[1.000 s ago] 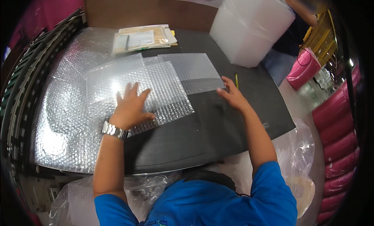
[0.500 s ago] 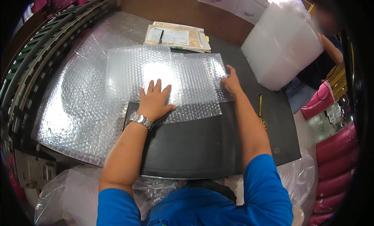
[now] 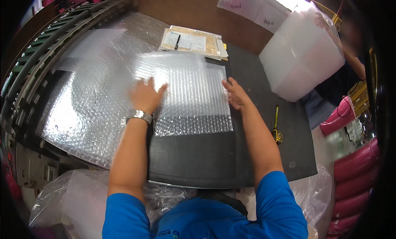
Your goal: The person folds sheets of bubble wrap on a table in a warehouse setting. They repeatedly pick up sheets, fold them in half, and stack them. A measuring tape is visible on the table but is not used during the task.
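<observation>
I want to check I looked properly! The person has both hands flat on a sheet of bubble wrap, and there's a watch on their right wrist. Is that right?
Nearly. The watch is on the left wrist, not the right; the head view shows it just behind the left hand. The rest holds: the left hand and the right hand both lie flat on the bubble wrap sheet.

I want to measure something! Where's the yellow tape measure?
In the head view, the yellow tape measure lies on the black mat, on the person's right, just past the right forearm and below the big white foam stack.
</observation>
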Demonstrator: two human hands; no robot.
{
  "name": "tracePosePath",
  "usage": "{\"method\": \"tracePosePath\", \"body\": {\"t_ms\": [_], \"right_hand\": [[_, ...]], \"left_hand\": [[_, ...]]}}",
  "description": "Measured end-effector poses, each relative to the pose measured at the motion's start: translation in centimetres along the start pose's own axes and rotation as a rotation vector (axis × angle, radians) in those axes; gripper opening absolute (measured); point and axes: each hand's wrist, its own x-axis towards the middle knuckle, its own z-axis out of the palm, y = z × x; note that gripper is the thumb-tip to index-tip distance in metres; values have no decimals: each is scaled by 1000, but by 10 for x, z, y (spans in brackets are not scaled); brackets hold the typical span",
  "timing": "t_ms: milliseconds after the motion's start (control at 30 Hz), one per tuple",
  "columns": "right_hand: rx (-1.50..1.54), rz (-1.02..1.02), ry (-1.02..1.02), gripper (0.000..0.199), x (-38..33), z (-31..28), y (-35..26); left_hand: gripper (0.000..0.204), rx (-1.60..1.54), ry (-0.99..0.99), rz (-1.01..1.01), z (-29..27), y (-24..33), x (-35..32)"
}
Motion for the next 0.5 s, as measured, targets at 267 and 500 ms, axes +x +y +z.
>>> {"method": "tracePosePath", "body": {"t_ms": [267,500], "right_hand": [[-37,75,127,100,-21,27,-20],[21,80,142,88,-11,23,-8]], "left_hand": [[67,-467,104,179,7,24,-18],[56,-282,566,490,-14,29,-24]]}}
